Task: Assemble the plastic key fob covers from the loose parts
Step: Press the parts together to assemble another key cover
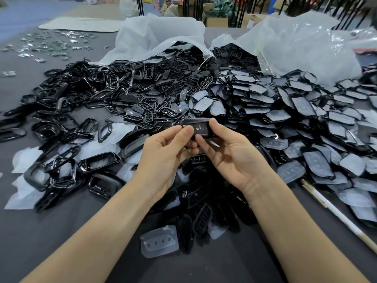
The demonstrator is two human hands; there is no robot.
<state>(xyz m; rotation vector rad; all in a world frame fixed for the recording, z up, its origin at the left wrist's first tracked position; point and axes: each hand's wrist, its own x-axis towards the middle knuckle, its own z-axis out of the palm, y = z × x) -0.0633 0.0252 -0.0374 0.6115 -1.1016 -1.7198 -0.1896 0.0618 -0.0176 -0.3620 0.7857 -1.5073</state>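
Your two hands meet above the middle of a grey table (61,246), palms turned up toward you. Between them you hold one black key fob cover (197,128), lying lengthwise from hand to hand. Your left hand (163,154) pinches its left end, thumb on top and fingers curled beneath. Your right hand (230,156) grips the right end the same way, thumb pressed on the upper edge. The cover is blurred, so whether its parts are fully snapped together cannot be told.

Loose parts surround your hands. To the left lies a heap of black frames (67,139), some resting on pale film scraps. Straight ahead is a mound of black button grilles (155,103), spilling from an open clear plastic bag (159,37). To the right, a broad pile of black backs with translucent pads (306,119) pours from a second bag (295,41). One loose translucent pad (160,241) with four round dimples lies near you, between your forearms. A white stick (336,213) runs diagonally along the table's right side. Small shiny metal pieces (51,43) are scattered at the far left, near a flat white board (79,24).
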